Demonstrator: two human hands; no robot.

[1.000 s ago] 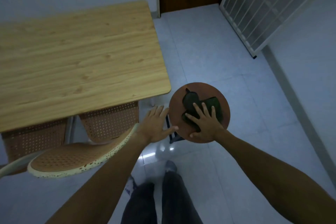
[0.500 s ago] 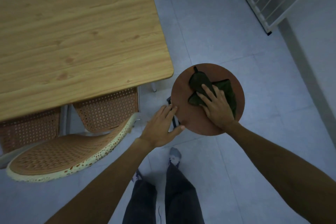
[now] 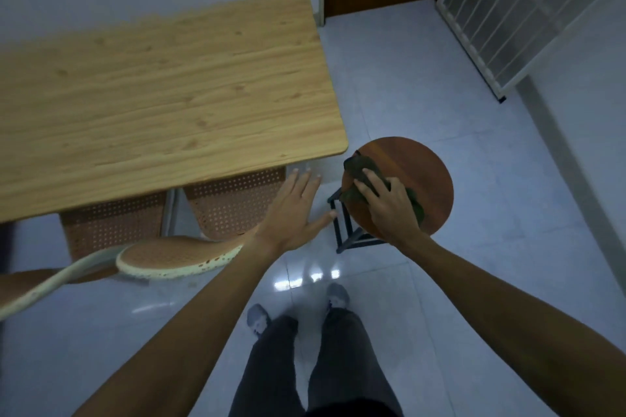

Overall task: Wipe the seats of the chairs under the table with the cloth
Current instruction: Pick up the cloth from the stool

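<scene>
The scene is dimly lit and cast in a cool bluish tone. Small bright patches of glare are reflected on the glossy pale tiled floor (image 3: 389,105) just ahead of the feet, so light is judged to come from above. Soft shadow is seen beneath the light wooden rectangular surface (image 3: 162,91). Straight lines are bowed toward the edges by the wide-angle lens. Fine detail is softened, and the far edge of the surface is smeared.

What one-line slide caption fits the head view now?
Right hand presses a dark green cloth on the round brown wooden stool; open left hand hovers beside it.
</scene>
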